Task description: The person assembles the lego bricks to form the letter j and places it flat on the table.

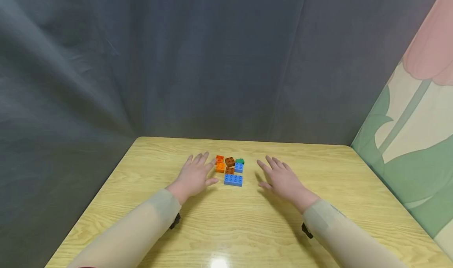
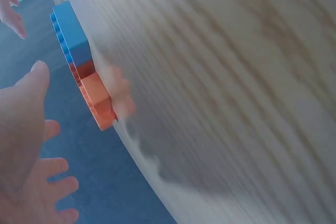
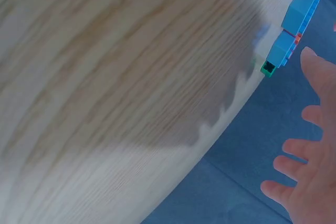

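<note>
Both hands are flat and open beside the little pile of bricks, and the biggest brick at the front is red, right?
Not quite. The hands, left and right, are open either side of the bricks, but the biggest brick at the front is blue, not red. The head view shows it.

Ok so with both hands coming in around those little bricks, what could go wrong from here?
The bricks lie loose and packed close, so the left hand, whose fingertips are at the orange brick, could nudge the cluster apart. The small green brick at the back may be knocked away easily. The right hand is open and apart from the pile; closing in unevenly could push the long blue brick sideways.
</note>
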Demonstrator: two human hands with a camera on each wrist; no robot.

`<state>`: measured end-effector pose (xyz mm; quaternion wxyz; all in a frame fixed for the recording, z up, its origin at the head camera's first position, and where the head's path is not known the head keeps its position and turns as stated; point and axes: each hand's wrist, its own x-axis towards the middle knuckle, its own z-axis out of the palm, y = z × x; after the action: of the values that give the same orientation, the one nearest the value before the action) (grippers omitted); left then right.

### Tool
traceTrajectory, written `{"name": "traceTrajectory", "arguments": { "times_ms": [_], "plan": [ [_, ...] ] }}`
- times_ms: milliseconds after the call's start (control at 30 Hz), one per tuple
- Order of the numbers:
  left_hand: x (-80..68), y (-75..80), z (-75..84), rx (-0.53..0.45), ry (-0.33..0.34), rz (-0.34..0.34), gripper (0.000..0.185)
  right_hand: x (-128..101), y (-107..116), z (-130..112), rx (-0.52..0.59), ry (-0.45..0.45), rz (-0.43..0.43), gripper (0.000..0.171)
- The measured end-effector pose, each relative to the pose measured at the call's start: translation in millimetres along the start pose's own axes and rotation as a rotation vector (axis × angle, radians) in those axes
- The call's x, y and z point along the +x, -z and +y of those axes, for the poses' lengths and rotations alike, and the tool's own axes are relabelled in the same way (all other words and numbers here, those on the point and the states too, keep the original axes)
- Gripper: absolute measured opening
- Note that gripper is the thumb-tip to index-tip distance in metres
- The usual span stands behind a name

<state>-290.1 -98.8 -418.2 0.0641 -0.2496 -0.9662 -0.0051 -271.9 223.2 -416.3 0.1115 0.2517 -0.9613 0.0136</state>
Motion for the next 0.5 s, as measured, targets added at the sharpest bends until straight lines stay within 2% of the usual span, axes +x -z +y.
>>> {"name": "traceTrajectory", "arguments": {
  "times_ms": [267,500],
  "plan": [
    [7.4,6.9,18.2,-0.029,-0.046,-0.022,0.066,3.8,4.8,-3.0,0.014,-0.008,-0.021,0.07],
    [13.8,2.3,35.9,0.067,-0.132,-0.056,0.059,7.0,0.8,-4.5,0.043,0.0,-0.04,0.07]
  ]
}}
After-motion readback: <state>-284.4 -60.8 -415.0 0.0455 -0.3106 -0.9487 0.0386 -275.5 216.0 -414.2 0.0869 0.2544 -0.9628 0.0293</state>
